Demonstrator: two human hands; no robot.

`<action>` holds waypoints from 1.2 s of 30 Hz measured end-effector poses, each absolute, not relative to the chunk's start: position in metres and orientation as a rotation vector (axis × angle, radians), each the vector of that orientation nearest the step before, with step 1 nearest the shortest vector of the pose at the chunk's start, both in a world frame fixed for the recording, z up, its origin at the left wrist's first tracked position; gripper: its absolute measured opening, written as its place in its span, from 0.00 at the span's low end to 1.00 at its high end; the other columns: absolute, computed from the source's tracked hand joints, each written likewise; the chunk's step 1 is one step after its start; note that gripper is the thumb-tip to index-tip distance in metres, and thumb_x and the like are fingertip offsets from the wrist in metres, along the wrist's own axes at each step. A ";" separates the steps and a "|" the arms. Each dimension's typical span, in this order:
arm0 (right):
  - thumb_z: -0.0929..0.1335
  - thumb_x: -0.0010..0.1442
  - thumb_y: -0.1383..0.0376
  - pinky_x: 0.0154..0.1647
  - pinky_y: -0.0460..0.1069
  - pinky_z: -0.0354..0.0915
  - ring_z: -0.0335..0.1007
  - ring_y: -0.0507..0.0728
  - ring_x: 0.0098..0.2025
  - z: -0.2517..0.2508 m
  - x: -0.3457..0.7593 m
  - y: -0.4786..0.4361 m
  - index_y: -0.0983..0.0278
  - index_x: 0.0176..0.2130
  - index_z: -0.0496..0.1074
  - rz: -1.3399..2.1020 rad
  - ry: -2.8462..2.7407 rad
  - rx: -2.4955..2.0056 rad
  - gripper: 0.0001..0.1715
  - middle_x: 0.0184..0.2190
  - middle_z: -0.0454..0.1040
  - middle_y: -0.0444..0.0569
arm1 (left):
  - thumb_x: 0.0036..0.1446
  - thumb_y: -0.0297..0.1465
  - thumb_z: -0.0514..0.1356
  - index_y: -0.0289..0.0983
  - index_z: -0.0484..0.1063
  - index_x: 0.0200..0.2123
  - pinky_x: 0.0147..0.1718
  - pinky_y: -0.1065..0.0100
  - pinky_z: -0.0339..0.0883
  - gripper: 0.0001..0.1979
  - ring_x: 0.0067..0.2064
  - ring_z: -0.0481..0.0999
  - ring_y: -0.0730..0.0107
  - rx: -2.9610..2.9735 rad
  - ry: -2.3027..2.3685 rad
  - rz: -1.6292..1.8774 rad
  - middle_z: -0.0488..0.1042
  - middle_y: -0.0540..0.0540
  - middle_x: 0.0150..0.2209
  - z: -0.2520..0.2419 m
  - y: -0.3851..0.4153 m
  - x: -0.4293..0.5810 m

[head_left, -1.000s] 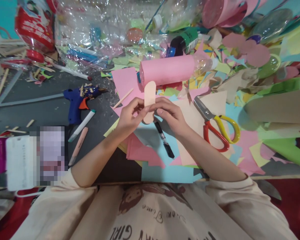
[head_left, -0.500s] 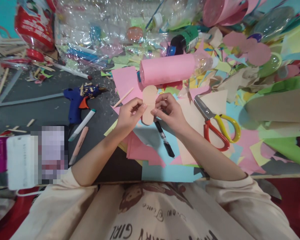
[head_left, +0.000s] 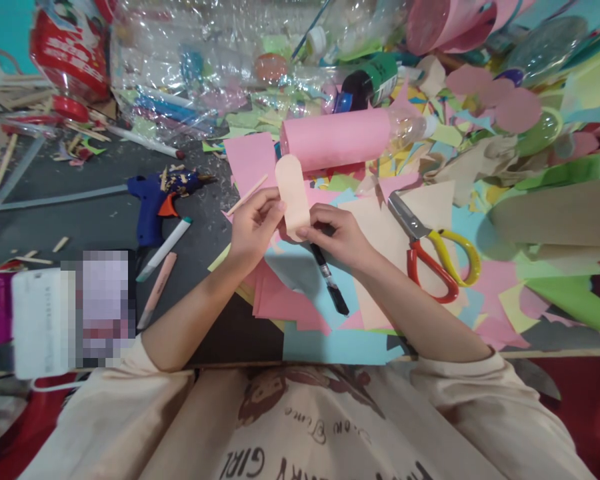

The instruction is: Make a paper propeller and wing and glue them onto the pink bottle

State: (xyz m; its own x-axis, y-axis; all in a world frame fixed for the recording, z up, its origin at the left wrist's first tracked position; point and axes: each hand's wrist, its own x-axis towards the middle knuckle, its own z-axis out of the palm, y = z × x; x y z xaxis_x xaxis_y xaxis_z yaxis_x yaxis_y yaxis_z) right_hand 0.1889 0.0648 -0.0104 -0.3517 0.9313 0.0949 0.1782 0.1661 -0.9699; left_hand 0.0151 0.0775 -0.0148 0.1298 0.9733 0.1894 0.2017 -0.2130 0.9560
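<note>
Between both hands is a cream paper strip [head_left: 293, 193] with rounded ends, tilted so its far end leans left. My left hand [head_left: 257, 223] pinches its left edge between thumb and fingers. At the near right end, the thumb and fingers of my right hand [head_left: 339, 233] are closed on it. Just beyond the strip lies a clear bottle wrapped in pink paper [head_left: 337, 139]. Below the right hand, a black marker [head_left: 329, 280] rests on light blue paper [head_left: 305, 273]. A thin wooden stick [head_left: 249, 195] lies beside the left hand.
Scissors [head_left: 433, 250] with red and yellow handles lie to the right on cream paper. On the left are a blue glue gun [head_left: 153, 207], two markers and a phone [head_left: 105, 303]. Plastic bottles [head_left: 230, 40] and paper scraps crowd the back. A red-labelled bottle [head_left: 70, 60] stands far left.
The strip has tilted, its far end shifting left and away from me. My right hand has slid slightly toward the near end, and the left hand has moved a little left.
</note>
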 end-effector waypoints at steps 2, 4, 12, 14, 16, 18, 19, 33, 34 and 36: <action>0.69 0.59 0.49 0.29 0.48 0.55 0.56 0.50 0.26 -0.010 0.188 0.065 0.63 0.23 0.65 1.258 -1.647 -1.071 0.24 0.23 0.61 0.41 | 0.61 0.51 0.57 0.42 0.67 0.47 0.25 0.72 0.65 0.20 0.24 0.70 0.75 1.556 1.123 1.195 0.68 0.54 0.24 -0.020 0.077 0.014; 0.68 0.59 0.46 0.28 0.48 0.54 0.55 0.50 0.26 -0.010 0.187 0.064 0.63 0.22 0.64 1.266 -1.609 -1.075 0.27 0.22 0.60 0.41 | 0.62 0.49 0.56 0.45 0.63 0.51 0.27 0.71 0.68 0.20 0.26 0.73 0.74 1.562 1.054 1.233 0.70 0.54 0.27 -0.024 0.076 0.014; 0.68 0.59 0.45 0.27 0.48 0.52 0.52 0.49 0.23 -0.009 0.188 0.064 0.63 0.19 0.60 1.297 -1.558 -1.081 0.31 0.20 0.56 0.39 | 0.60 0.39 0.62 0.39 0.73 0.37 0.36 0.72 0.73 0.09 0.36 0.78 0.74 1.617 0.976 1.228 0.76 0.50 0.35 -0.015 0.075 0.014; 0.69 0.58 0.45 0.27 0.48 0.52 0.53 0.49 0.24 -0.009 0.188 0.064 0.63 0.19 0.61 1.308 -1.581 -1.080 0.30 0.20 0.57 0.40 | 0.60 0.39 0.62 0.39 0.74 0.35 0.35 0.72 0.72 0.10 0.35 0.77 0.74 1.602 0.984 1.220 0.76 0.50 0.33 -0.015 0.075 0.015; 0.69 0.58 0.45 0.27 0.48 0.54 0.56 0.49 0.24 -0.008 0.189 0.064 0.63 0.19 0.63 1.318 -1.583 -1.039 0.30 0.21 0.60 0.41 | 0.59 0.41 0.62 0.38 0.73 0.33 0.33 0.73 0.71 0.12 0.33 0.77 0.74 1.587 1.012 1.211 0.76 0.50 0.31 -0.015 0.076 0.015; 0.66 0.61 0.45 0.30 0.49 0.57 0.60 0.50 0.26 -0.007 0.188 0.063 0.63 0.21 0.66 1.306 -1.536 -0.981 0.29 0.22 0.63 0.42 | 0.58 0.44 0.63 0.38 0.71 0.30 0.31 0.74 0.70 0.16 0.31 0.75 0.75 1.577 1.041 1.222 0.74 0.51 0.28 -0.016 0.078 0.016; 0.65 0.62 0.46 0.31 0.49 0.59 0.61 0.51 0.27 -0.007 0.188 0.063 0.63 0.23 0.68 1.301 -1.494 -0.967 0.28 0.22 0.65 0.42 | 0.58 0.46 0.63 0.37 0.70 0.29 0.31 0.74 0.69 0.17 0.30 0.74 0.76 1.572 1.048 1.230 0.73 0.52 0.27 -0.016 0.079 0.016; 0.72 0.52 0.42 0.24 0.48 0.56 0.61 0.48 0.21 -0.011 0.184 0.063 0.62 0.28 0.66 1.399 -1.337 -1.147 0.27 0.20 0.67 0.38 | 0.60 0.32 0.58 0.40 0.62 0.38 0.29 0.75 0.67 0.06 0.29 0.73 0.78 1.651 0.999 1.077 0.72 0.54 0.29 -0.019 0.074 0.017; 0.71 0.53 0.42 0.24 0.48 0.56 0.61 0.48 0.21 -0.011 0.184 0.062 0.62 0.27 0.66 1.419 -1.332 -1.151 0.27 0.20 0.67 0.39 | 0.60 0.31 0.58 0.41 0.62 0.39 0.29 0.75 0.66 0.06 0.29 0.73 0.78 1.649 1.002 1.060 0.72 0.55 0.29 -0.019 0.074 0.017; 0.71 0.53 0.43 0.24 0.48 0.56 0.61 0.49 0.21 -0.012 0.184 0.062 0.62 0.27 0.66 1.442 -1.319 -1.145 0.27 0.20 0.68 0.39 | 0.59 0.32 0.58 0.41 0.61 0.41 0.30 0.74 0.66 0.09 0.30 0.74 0.77 1.633 1.007 1.020 0.72 0.55 0.28 -0.019 0.074 0.017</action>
